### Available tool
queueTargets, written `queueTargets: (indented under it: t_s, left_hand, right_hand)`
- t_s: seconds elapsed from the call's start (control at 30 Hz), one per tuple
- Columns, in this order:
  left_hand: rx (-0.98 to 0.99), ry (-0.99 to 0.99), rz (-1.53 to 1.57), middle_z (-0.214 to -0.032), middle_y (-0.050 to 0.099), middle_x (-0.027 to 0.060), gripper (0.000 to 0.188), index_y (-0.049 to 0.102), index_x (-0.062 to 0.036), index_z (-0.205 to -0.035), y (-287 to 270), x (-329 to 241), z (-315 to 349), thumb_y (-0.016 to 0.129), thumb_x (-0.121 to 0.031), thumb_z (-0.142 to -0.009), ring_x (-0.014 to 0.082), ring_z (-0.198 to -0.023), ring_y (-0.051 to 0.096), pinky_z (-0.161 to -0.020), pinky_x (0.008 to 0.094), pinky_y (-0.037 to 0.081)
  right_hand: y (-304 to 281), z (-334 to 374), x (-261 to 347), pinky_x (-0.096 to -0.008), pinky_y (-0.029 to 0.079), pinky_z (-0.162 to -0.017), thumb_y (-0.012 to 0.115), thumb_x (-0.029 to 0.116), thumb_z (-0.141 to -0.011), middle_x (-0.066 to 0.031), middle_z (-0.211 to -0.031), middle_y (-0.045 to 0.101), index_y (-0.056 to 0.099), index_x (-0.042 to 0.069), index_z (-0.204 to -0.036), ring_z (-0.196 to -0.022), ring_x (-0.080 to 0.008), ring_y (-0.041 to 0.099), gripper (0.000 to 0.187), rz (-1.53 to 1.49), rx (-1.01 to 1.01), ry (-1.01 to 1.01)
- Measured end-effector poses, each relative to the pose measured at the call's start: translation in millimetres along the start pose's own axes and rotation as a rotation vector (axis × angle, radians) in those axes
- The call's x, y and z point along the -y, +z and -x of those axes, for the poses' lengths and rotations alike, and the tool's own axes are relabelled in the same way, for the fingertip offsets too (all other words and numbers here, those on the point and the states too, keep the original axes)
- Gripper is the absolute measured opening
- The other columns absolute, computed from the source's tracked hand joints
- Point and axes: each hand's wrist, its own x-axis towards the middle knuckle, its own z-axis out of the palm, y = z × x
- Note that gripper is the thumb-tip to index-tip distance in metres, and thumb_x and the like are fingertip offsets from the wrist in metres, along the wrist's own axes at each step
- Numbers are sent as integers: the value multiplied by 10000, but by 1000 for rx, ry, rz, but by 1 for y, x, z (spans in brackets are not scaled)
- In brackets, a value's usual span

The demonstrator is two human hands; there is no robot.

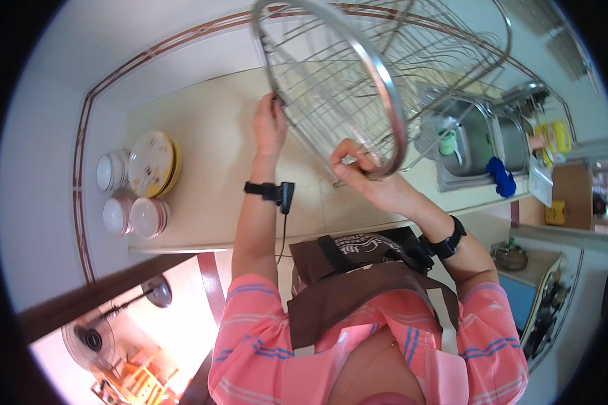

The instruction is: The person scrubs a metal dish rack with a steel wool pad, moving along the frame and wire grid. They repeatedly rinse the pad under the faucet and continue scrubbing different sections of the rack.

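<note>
A silver wire dish rack point(386, 82) is tilted up over the counter, its thick curved rim toward me. My left hand point(270, 127) grips the rack's left side, its fingers closed on the frame. Around the lower near end of the rim, my right hand point(363, 173) is closed with bent fingers. Wire shelves fan out to the upper right, and the rack's top runs out of view. No dishes show in it. Both wrists wear black straps.
Stacked plates point(152, 162) and several white bowls point(132, 216) stand at the counter's left end. On the right is a steel double sink point(476, 145) with a green-and-white item inside. A blue cloth point(501, 177) hangs over its front edge. Yellow packaging point(555, 140) lies beyond.
</note>
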Motion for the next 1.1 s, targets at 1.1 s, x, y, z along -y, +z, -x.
queueTargets:
  t_s: [1.1]
  left_hand:
    - [-202,260,68,-1100,609,176,458,481,53,-1469,-44,-120,-45,523,-31,-1021,301,-964,577,-884,388,489]
  right_hand:
    - [-8,3,-1,-245,336,-657,540,320,-1089,34,-809,427,518,82,-1042,-740,-59,375,244,68,64,16]
